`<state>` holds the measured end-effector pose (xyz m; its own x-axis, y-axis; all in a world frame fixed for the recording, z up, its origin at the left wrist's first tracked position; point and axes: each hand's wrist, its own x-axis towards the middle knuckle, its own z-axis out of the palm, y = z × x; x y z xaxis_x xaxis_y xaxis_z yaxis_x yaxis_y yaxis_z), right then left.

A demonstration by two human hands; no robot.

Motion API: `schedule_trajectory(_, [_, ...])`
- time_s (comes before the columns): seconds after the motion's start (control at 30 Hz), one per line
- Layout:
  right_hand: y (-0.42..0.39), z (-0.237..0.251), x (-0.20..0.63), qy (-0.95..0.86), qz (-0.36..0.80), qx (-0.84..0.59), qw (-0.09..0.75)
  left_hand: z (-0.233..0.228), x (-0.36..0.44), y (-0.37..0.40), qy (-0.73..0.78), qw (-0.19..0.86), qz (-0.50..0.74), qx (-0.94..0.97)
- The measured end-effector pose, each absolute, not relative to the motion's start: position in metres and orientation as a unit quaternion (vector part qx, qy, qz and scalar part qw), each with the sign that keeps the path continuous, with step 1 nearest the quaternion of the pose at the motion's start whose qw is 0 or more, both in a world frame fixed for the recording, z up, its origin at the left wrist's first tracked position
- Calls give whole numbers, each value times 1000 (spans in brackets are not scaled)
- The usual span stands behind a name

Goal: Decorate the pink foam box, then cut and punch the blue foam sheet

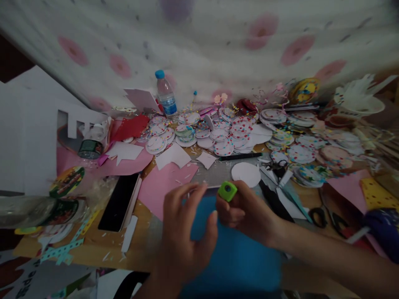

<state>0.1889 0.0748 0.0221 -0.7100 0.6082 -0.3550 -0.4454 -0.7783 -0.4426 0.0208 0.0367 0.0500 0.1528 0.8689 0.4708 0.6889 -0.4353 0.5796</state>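
Observation:
Just over the table's front edge, my right hand point(232, 209) is closed around a lime-green object point(227, 191). Only its blunt end, with a dark round spot, sticks out of the fist, so its kind does not show. My left hand point(190, 232) is raised to the left of it, fingers apart and curved, with nothing visible in it. A blue surface point(237, 257) lies below both hands. Close beyond the right hand is a white paper disc point(246, 173). A pink paper sheet point(165, 187) lies past the left fingertips.
Behind are many stacked paper discs with coloured dots point(224, 133), a dark pen point(241, 157) and a water bottle point(166, 93). Black scissors point(327, 214) lie at right. A phone point(120, 202) and a plastic bottle point(40, 211) are at left. Paper scraps litter the wooden table point(93, 251).

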Motion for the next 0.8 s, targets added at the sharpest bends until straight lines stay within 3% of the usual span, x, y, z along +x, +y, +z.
schedule_trajectory(0.23, [68, 9, 181, -128, 895, -243, 352, 38, 42, 30, 490, 142, 366, 778])
schedule_trajectory(0.57, [66, 22, 176, -93, 893, -254, 359, 38, 39, 25, 486, 127, 342, 794])
schedule_trajectory(0.8, [65, 15, 177, -111, 885, -268, 364, 40, 36, 24, 499, 217, 359, 758])
